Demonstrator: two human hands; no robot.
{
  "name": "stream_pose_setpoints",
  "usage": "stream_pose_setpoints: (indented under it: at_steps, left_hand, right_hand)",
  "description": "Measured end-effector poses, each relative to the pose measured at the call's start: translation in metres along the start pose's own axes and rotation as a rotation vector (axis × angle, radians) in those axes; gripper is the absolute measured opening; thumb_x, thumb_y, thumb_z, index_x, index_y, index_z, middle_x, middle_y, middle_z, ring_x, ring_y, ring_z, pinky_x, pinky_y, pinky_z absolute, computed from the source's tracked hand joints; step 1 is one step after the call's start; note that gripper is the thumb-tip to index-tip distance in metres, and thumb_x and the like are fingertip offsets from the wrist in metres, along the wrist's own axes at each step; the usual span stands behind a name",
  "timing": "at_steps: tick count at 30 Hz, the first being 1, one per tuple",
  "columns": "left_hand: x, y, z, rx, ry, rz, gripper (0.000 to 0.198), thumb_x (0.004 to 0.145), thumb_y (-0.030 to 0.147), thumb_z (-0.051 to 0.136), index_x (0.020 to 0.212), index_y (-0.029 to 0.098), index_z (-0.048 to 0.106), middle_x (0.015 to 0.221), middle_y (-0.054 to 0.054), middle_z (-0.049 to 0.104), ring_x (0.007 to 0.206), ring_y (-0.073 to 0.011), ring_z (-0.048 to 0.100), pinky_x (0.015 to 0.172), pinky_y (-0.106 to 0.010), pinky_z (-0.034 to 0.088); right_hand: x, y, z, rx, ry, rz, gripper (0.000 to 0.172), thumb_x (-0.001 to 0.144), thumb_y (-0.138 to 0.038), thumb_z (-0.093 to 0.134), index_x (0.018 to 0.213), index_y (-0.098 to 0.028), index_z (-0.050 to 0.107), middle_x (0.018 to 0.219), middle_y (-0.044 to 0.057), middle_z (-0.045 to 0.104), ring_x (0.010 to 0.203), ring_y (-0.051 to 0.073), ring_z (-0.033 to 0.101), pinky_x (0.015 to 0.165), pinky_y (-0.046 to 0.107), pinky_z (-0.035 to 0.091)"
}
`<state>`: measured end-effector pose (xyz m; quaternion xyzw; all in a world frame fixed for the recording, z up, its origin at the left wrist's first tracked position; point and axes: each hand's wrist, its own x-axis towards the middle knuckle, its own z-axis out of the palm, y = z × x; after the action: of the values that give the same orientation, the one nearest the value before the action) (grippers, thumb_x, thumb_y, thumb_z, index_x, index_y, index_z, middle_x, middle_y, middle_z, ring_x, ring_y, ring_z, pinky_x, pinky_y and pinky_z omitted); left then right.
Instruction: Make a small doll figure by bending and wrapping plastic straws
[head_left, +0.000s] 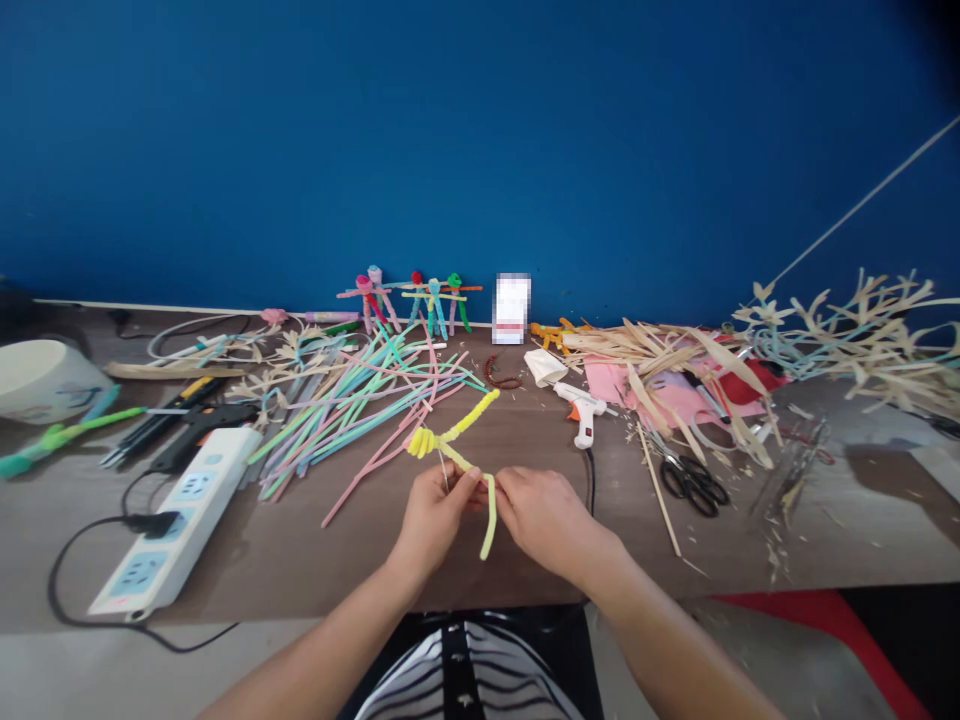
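Observation:
Between my two hands is a yellow pipe cleaner figure (pixel 455 455), held above the front of the table. Its coiled end points left, one arm slants up to the right, and a paler length hangs down toward me. My left hand (pixel 437 505) is closed, thumb and fingers pinching the figure below the coil. A thin pale stick or wire shows beside those fingers. On the other side, my right hand (pixel 546 515) has its fingers bent together at the figure's right part, where the pale length bends; the fingertips are partly hidden.
Loose pastel pipe cleaners (pixel 360 400) lie at left, near a white power strip (pixel 180 520). Small pipe cleaner figures (pixel 435 305) stand against the wall. Rightward are a white glue gun (pixel 585 412), black-handled scissors (pixel 694 482) and dried husk strips (pixel 660 355). A phone (pixel 511 308) stands at the back.

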<state>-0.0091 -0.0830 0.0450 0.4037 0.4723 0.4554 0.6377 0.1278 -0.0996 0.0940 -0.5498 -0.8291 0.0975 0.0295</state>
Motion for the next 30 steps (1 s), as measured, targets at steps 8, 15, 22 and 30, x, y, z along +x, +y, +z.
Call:
stream_pose_setpoints:
  at_steps: [8, 15, 22, 30]
  left_hand:
    - [-0.001, 0.005, 0.001, 0.007, -0.005, -0.013, 0.021, 0.066, 0.034, 0.062, 0.063, 0.013, 0.058, 0.061, -0.003, 0.065, 0.056, -0.0142, 0.060, 0.056, -0.023, 0.047]
    - [-0.002, 0.006, 0.002, 0.025, -0.025, -0.028, 0.022, 0.067, 0.034, 0.062, 0.063, 0.013, 0.058, 0.060, -0.003, 0.065, 0.054, -0.0135, 0.059, 0.056, -0.023, 0.047]
    - [-0.001, 0.006, 0.001, -0.078, 0.007, -0.064, 0.022, 0.066, 0.034, 0.063, 0.068, 0.012, 0.058, 0.064, -0.005, 0.066, 0.056, -0.0135, 0.060, 0.055, -0.023, 0.047]
    - [0.002, 0.005, 0.004, -0.201, 0.052, -0.098, 0.022, 0.066, 0.031, 0.064, 0.069, 0.012, 0.056, 0.063, -0.004, 0.065, 0.054, -0.0108, 0.059, 0.052, -0.019, 0.045]
  right_hand:
    - [-0.001, -0.001, -0.001, -0.097, -0.077, -0.048, 0.016, 0.082, -0.012, 0.037, 0.084, -0.017, 0.052, 0.078, 0.006, 0.061, 0.066, 0.018, 0.058, 0.057, 0.026, 0.036]
    - [-0.003, -0.001, 0.001, -0.101, -0.070, -0.040, 0.017, 0.078, -0.008, 0.040, 0.087, -0.017, 0.052, 0.077, 0.005, 0.061, 0.066, 0.019, 0.058, 0.057, 0.027, 0.036]
    - [0.000, 0.007, 0.006, 0.119, 0.070, -0.007, 0.016, 0.085, -0.022, 0.039, 0.084, -0.018, 0.055, 0.074, 0.004, 0.064, 0.066, 0.016, 0.059, 0.058, 0.024, 0.033]
    - [-0.001, 0.009, 0.017, 0.299, 0.265, 0.074, 0.014, 0.082, -0.027, 0.047, 0.089, -0.019, 0.057, 0.072, 0.002, 0.064, 0.063, 0.013, 0.058, 0.058, 0.022, 0.034]
